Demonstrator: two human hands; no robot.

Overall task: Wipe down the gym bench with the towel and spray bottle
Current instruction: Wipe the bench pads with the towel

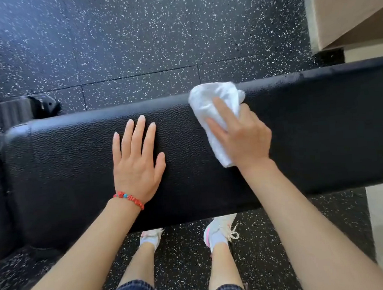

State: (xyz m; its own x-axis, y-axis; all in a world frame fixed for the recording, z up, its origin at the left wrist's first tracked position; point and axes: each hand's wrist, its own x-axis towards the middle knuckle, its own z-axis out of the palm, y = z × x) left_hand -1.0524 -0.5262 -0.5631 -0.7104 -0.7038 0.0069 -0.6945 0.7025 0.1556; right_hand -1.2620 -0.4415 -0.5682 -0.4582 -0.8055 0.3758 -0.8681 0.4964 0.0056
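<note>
towel (215, 112): bunched, on bench (75, 165) top by far edge | right hand (241, 137): fingers curled, gripping towel | left hand (137, 157): fingers straight, flat on pad, bracing | advice: press evenly, overlapping strokes, far edge to near | spray bottle: unseen

Bench (75, 174) cut off at left and right edges; towel (215, 103) partly hidden under right hand (244, 137); shoes (218, 230) half-hidden behind pad.
</note>
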